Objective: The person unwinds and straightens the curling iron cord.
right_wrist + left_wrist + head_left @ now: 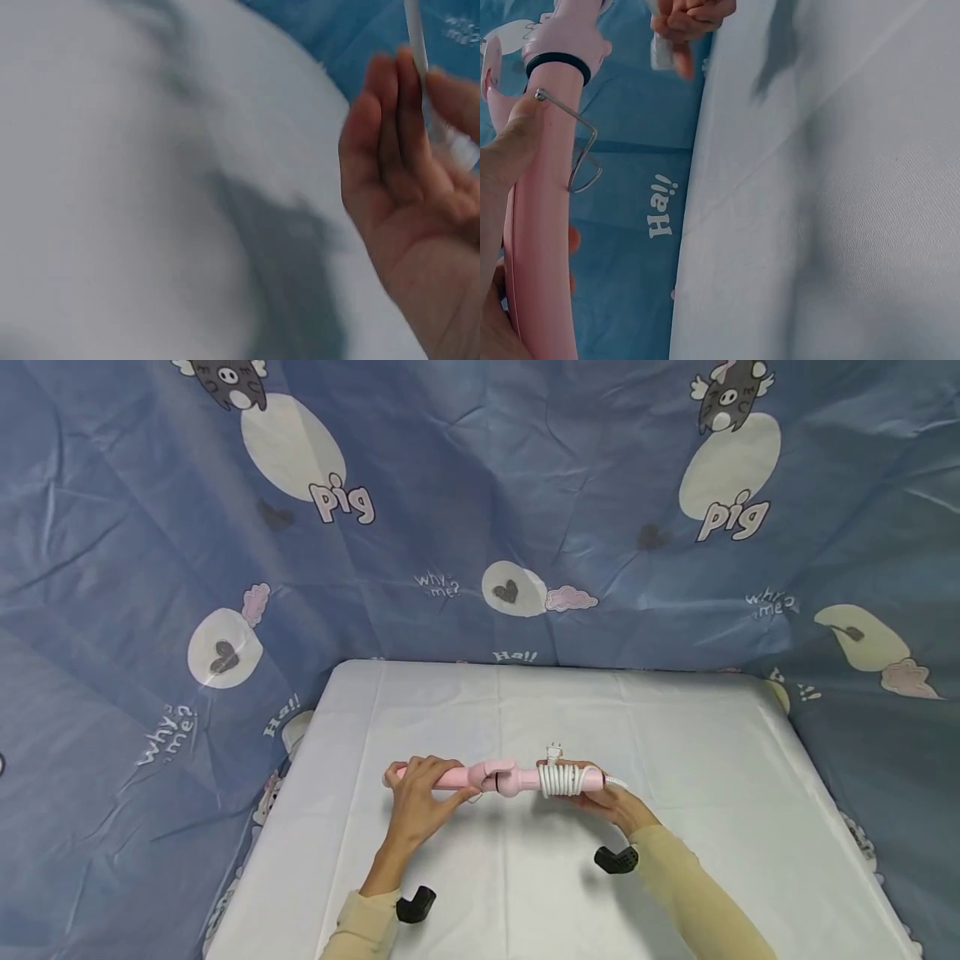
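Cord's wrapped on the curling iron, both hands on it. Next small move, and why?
Probably tuck the plug under a loop. The cord is coiled round the curling iron, but the plug sticks up loose. Left hand grips the barrel; right hand cups the coil.

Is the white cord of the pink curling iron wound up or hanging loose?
Wound up: the white cord sits in coils round the handle of the pink curling iron.

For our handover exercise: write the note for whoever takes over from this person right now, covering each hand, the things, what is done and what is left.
Left hand: grips the barrel end of the pink curling iron.
Right hand: holds the handle end, under the coiled white cord.
Iron is held level, just above the white table.
Done: cord wound round the handle, plug sticking up.
Left: probably secure the plug and set the iron down.
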A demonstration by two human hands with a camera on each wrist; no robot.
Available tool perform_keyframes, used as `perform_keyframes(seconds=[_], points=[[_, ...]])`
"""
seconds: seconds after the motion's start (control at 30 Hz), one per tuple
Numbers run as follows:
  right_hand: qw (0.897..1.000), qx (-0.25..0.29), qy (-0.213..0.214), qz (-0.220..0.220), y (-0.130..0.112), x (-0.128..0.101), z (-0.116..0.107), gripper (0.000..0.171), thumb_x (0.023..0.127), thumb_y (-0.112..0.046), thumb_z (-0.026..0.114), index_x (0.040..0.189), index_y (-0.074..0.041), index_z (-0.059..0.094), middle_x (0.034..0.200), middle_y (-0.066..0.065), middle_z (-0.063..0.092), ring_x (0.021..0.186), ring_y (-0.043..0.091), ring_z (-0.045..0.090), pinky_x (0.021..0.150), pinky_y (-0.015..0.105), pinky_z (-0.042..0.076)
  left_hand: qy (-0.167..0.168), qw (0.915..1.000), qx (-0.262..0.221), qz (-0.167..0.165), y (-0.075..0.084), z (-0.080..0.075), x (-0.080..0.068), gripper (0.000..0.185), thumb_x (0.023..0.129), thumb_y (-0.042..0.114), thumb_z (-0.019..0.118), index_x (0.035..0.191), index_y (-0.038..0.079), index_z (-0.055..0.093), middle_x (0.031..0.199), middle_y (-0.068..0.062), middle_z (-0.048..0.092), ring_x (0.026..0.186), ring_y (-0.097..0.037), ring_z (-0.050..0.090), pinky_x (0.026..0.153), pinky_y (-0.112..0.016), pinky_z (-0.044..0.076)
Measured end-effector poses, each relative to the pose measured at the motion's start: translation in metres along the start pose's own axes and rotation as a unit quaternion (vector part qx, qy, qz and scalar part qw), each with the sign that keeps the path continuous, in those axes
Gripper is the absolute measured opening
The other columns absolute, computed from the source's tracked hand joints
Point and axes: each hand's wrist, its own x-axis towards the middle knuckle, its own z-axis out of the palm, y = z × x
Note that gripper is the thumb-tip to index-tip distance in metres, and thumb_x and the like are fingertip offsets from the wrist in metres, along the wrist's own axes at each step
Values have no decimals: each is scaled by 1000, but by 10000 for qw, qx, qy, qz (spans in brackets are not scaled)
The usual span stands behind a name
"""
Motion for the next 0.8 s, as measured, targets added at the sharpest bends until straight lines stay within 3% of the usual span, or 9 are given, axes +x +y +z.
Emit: perform_keyframes(seconds=[0.1, 0.2, 0.37, 0.43, 0.5, 0.6, 0.63, 0.7, 0.8], points=[[9943, 615, 856, -149, 18, 8, 5, 22, 92, -4, 56, 110, -15, 61, 106, -3, 64, 99, 11, 62, 90, 29, 50, 56, 9999, -26, -131, -1, 2, 1, 41, 64, 47, 82, 94, 23, 70, 87, 5, 69, 82, -16, 53, 90, -55, 21], [9820, 357, 1801, -448, 32, 15, 16, 20, 95, -1, 50, 112, -9, 57, 103, -3, 63, 97, 11, 63, 91, 29, 50, 38, 9994, -24, -330, -2, 4, 2, 40, 64, 45, 83, 95, 23, 71, 88, 4, 69, 83, -17, 52, 89, -54, 20], [9400, -1425, 2913, -1061, 45, 17, 37, 30, 96, -8, 53, 122, 7, 53, 107, 12, 65, 98, 12, 65, 90, 29, 51, 8, 9977, -33, -683, -2, 6, 4, 40, 63, 40, 85, 95, 22, 71, 89, 2, 70, 83, -20, 54, 89, -54, 19], [9055, -2652, 2986, -1434, 49, 15, 45, 29, 94, -13, 57, 118, 3, 59, 102, 16, 65, 91, 10, 64, 84, 26, 52, 54, 9970, 4, -771, -3, 6, 5, 40, 63, 41, 85, 95, 21, 71, 88, 1, 70, 83, -21, 54, 89, -54, 18], [8524, -3845, 2964, -1941, 52, 12, 51, 24, 93, -16, 60, 113, -4, 66, 95, 15, 63, 83, 9, 60, 76, 25, 51, 78, 9965, 1, -827, -4, 5, 8, 40, 63, 41, 85, 95, 20, 71, 88, 0, 70, 83, -22, 55, 90, -55, 17], [7742, -4952, 3087, -2451, 53, 12, 61, 16, 89, -17, 66, 103, -13, 70, 90, 6, 51, 79, 13, 48, 70, 25, 44, 60, 9967, 70, -802, -7, 5, 12, 41, 62, 40, 85, 95, 19, 72, 87, 0, 70, 82, -22, 54, 89, -55, 17], [7620, -5083, 3074, -2580, 52, 13, 64, 15, 89, -16, 65, 103, -12, 70, 91, 6, 49, 81, 15, 47, 71, 26, 43, 31, 9969, 99, -783, -7, 5, 13, 41, 63, 41, 85, 95, 20, 72, 87, 0, 70, 82, -22, 53, 89, -54, 17], [7539, -5145, 3072, -2693, 49, 13, 72, 17, 90, -11, 63, 106, -9, 67, 100, 7, 52, 90, 17, 50, 77, 25, 44, -51, 9969, 175, -768, -8, 5, 14, 41, 63, 44, 84, 95, 21, 72, 87, 1, 70, 82, -21, 53, 88, -53, 18], [7880, -4710, 3014, -2576, 44, 13, 87, 24, 94, -2, 54, 118, -5, 57, 107, 12, 59, 97, 21, 58, 83, 24, 47, -166, 9962, 257, -819, -7, 6, 15, 42, 65, 49, 81, 96, 22, 71, 88, 2, 70, 82, -20, 53, 89, -52, 18]])
